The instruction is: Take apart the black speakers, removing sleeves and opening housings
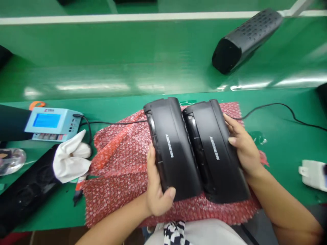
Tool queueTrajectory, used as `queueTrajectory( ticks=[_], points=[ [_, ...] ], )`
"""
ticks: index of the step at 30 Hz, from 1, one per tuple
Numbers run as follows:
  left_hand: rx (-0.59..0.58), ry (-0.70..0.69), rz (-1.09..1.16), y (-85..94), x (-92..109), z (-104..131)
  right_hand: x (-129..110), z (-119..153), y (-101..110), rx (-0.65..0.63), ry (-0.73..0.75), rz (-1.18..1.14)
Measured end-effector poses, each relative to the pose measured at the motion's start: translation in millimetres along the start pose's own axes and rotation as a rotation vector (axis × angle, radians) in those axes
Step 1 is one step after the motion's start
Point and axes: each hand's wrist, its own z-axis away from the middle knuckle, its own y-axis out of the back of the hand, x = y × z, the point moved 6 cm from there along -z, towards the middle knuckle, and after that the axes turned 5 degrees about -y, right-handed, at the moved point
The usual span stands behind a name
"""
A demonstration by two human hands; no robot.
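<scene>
Two black plastic housings with white lettering lie side by side over red bubble wrap (114, 190). My left hand (159, 190) is closed around the left edge of the left housing (176, 153), its thumb on the lower corner. On the far side, my right hand (244, 146) grips the right edge of the right housing (219, 153), thumb on top. The inner edges of both housings meet or nearly meet. Their undersides are hidden, and I cannot tell whether they rest on the wrap or are lifted slightly.
A light blue device with a lit screen (48, 124) stands at left, cabled. Beside it are a white cloth (71, 156), a long black part (30, 190) and a marker-like tool (79, 187). A dark perforated housing (247, 41) leans at the back; a white object (313, 173) lies right.
</scene>
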Motion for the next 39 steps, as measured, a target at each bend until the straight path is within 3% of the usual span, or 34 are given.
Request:
queueTrajectory(
  ticks=[5, 9, 11, 13, 15, 17, 20, 23, 30, 35, 39],
  points=[
    [0.016, -0.051, -0.104, 8.0, -11.0, -9.9, -3.2, -12.0, -1.0, -0.028, 0.059, 0.0],
    [0.001, -0.139, -0.475, 13.0, 23.9, -29.3, -5.4, -17.5, -2.7, -0.047, 0.073, 0.056],
    [-0.116, -0.17, -0.701, 4.7, 46.1, -38.8, -6.5, -18.6, -3.9, -0.046, 0.078, 0.085],
    [-0.31, -0.151, -0.837, -9.5, 59.6, -45.4, -7.1, -19.2, -4.5, -0.036, 0.077, 0.099],
    [-0.461, -0.11, -0.904, -19.7, 65.1, -47.9, -7.3, -19.7, -5.5, -0.036, 0.078, 0.101],
    [-0.506, -0.079, -0.933, -19.9, 65.5, -46.8, -7.6, -19.9, -6.4, -0.038, 0.083, 0.111],
    [-0.424, -0.107, -0.903, -4.5, 63.7, -37.8, -9.3, -19.6, -6.7, -0.005, 0.086, 0.162],
    [-0.258, -0.123, -0.827, 20.9, 58.9, -22.0, -14.4, -18.6, -11.2, 0.013, 0.094, 0.217],
    [0.107, 0.089, -0.734, 75.4, 35.6, 12.4, -35.8, -10.2, -56.8, -0.02, 0.218, 0.739],
    [0.171, 0.319, -0.431, 88.9, 23.2, 16.8, -44.5, 5.7, -104.1, -0.171, 0.305, 0.964],
    [0.302, 0.495, -0.025, 92.8, 11.8, -2.8, -47.4, 12.7, -115.8, -0.271, 0.274, 1.076]
  ],
)
